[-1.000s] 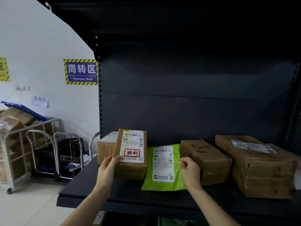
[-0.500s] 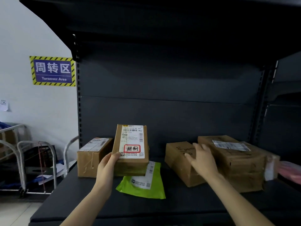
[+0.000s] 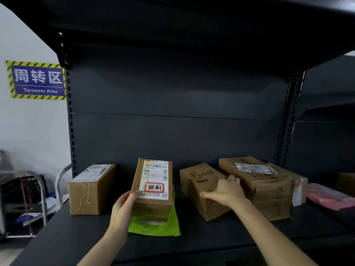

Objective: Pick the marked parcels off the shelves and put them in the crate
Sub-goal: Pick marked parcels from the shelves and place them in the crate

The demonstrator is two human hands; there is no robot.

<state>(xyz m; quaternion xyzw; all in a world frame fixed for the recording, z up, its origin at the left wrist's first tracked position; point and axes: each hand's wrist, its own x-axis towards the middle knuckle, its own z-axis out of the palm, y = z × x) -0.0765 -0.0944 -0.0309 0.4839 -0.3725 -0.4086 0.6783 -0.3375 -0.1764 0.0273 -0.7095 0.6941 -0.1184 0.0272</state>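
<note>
While left hand (image 3: 123, 212) clasps stamped parcel (image 3: 153, 189), right hand (image 3: 226, 191) flat-open: dark shelf (image 3: 211, 244).

Both forearms are bare from the bottom edge of the frame up to the wrists, with no sleeve, cuff, glove, watch or ring on them. The left hand (image 3: 123, 208) is slim, its thumbnail short and unpainted. The right hand (image 3: 226, 191) is likewise uncovered, with slender fingers and plain knuckles.

On the shelf (image 3: 211, 240) — labelled box (image 3: 90, 189) far left, marked parcel (image 3: 153, 187) over a mailer bag (image 3: 159, 225), then handwritten box (image 3: 199, 187), big box (image 3: 269, 189) rightmost.
</note>
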